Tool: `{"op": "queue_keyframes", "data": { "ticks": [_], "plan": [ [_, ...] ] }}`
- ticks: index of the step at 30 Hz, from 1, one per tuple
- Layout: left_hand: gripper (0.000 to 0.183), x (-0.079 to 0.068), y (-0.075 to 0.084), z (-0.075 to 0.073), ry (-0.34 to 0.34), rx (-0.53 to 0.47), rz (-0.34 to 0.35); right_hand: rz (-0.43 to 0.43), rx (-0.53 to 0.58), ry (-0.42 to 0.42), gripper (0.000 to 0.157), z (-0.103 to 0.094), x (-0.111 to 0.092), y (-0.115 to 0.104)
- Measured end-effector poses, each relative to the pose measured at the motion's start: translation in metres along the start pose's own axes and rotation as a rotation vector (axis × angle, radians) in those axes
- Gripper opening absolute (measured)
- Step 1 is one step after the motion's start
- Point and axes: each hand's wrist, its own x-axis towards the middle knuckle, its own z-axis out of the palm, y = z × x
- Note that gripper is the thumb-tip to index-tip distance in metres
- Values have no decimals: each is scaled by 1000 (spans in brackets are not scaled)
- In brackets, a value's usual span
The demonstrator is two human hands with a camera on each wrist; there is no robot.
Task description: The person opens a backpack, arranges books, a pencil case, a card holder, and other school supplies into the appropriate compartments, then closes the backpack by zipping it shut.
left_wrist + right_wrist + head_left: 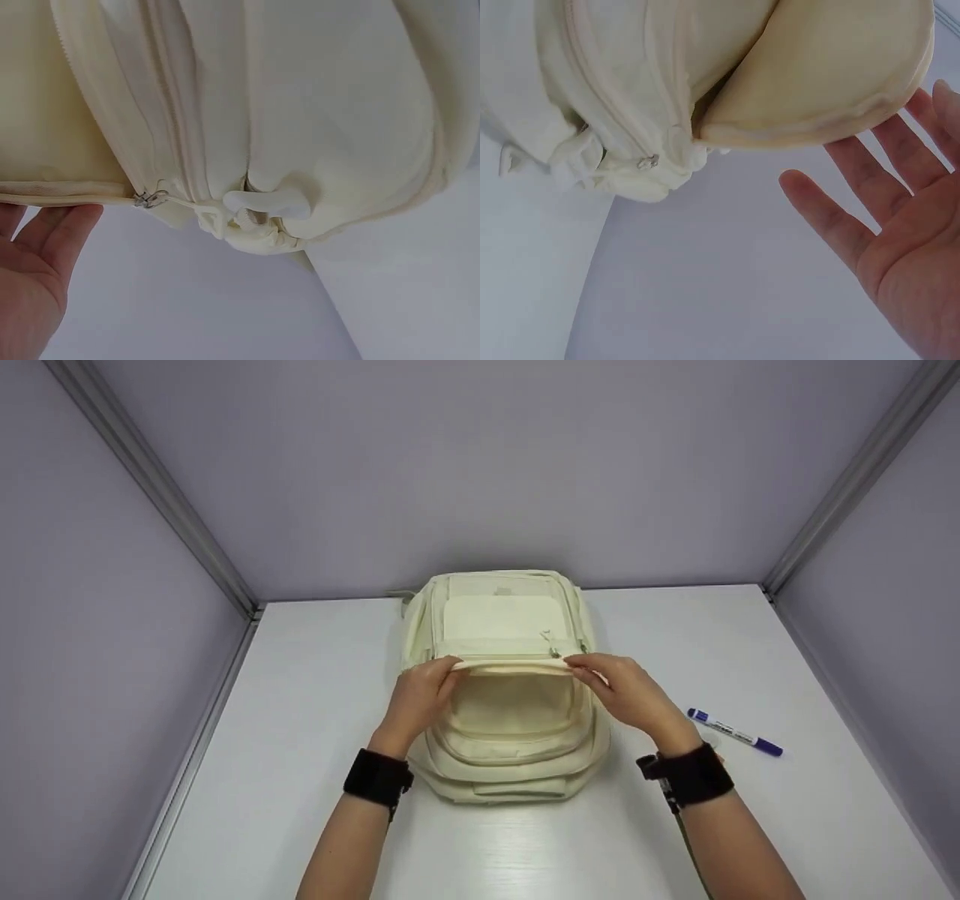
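A cream backpack (495,619) lies on the white table, its front pocket gaping toward me. My left hand (421,697) pinches the left end of the pocket's raised edge (510,666). At the right end of that same edge, my right hand (626,690) grips between thumb and fingers. The left wrist view shows the left fingers (71,236) behind the zippered rim, close to a metal zipper pull (152,199). In the right wrist view, the other fingers (885,169) of the right hand spread out along the curved rim.
Right of the backpack, a blue-capped marker (735,733) lies on the table (300,735). A small orange thing (720,759) shows partly behind the right wrist. Grey panels (495,472) enclose the table at the back and both sides.
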Motion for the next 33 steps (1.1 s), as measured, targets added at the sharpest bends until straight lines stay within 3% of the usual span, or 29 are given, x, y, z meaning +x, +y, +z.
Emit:
{"op": "queue_keyframes", "data": {
  "ticks": [6, 13, 21, 25, 29, 33],
  "plan": [
    [23, 7, 3, -7, 9, -56, -97, 133, 21, 16, 37, -13, -22, 30],
    [30, 22, 7, -18, -55, -115, -250, 262, -17, 11, 39, -22, -49, 63],
    [40, 40, 5, -30, -83, -131, -387, 457, -192, -67, 39, -30, -82, 85],
    [41, 48, 3, -34, -87, -172, -461, 583, -302, -144, 42, -40, -100, 102],
    [43, 56, 0, -36, -103, -199, -493, 698, -374, -205, 44, -49, -120, 118],
    [44, 60, -6, -36, -105, -234, -526, 770, -408, -210, 43, -59, -136, 129]
  ]
}}
